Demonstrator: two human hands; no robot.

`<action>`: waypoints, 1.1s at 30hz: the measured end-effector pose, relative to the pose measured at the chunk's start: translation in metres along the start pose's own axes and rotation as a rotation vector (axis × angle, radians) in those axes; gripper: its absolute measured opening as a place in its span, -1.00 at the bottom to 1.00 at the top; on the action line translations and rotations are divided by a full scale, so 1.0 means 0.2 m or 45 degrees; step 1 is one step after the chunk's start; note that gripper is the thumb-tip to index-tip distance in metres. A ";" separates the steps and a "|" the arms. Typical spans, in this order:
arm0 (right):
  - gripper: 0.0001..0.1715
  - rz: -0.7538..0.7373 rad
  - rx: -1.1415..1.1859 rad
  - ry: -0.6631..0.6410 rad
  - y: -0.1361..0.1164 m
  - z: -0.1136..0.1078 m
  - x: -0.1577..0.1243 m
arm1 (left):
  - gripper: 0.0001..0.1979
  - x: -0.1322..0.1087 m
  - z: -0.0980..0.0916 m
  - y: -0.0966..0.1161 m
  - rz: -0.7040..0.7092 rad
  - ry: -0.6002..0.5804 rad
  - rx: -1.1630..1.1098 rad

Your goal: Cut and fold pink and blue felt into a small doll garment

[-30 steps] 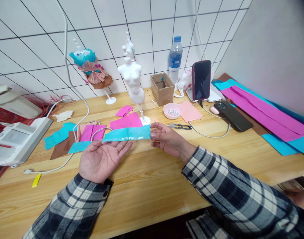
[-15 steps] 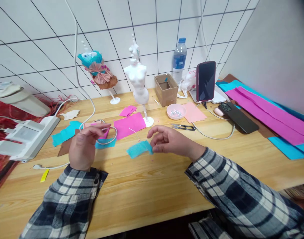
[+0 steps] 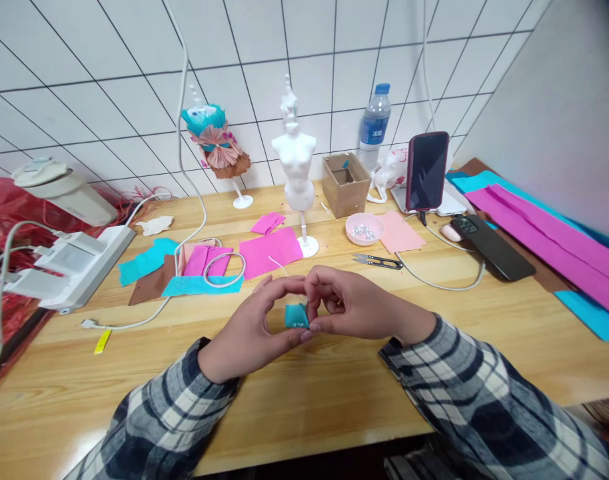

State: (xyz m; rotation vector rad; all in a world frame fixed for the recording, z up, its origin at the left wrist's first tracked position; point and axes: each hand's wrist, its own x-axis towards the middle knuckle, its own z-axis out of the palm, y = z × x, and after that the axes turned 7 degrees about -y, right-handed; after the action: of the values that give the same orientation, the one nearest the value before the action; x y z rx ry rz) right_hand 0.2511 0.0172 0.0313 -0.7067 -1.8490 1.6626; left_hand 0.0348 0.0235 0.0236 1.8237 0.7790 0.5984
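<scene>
My left hand point(image 3: 252, 330) and my right hand point(image 3: 352, 307) meet over the wooden table point(image 3: 309, 393), near its middle. Both pinch a small bunched-up piece of teal crepe paper point(image 3: 296, 315) between thumbs and fingertips. Just behind my hands stands a white mini mannequin point(image 3: 297, 170) on a round base. Pink paper pieces point(image 3: 269, 252) and a flat teal strip point(image 3: 194, 285) lie to the left of it.
A thread snipper point(image 3: 379, 261), a pink bead dish point(image 3: 364, 229) and a cardboard box point(image 3: 345, 176) sit behind my right hand. A phone on a stand point(image 3: 426, 171), a second phone point(image 3: 492, 245), a water bottle point(image 3: 374, 127) and long paper sheets point(image 3: 544, 233) are at right. A power strip point(image 3: 77, 260) and cables lie left.
The long teal strip, stretched between my hands a second ago, is now gathered into a small wad. My left hand came back from the left and joined my right hand on it.
</scene>
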 end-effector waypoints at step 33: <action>-0.74 -0.132 -0.312 0.631 0.11 0.12 0.04 | -0.91 -0.01 -0.05 0.03 -0.112 0.207 -0.131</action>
State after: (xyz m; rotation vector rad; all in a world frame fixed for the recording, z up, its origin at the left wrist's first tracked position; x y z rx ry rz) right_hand 0.2291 0.0079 0.0076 -1.0017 -1.6996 1.0792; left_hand 0.0277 0.0274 0.0330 1.6531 0.9153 0.7226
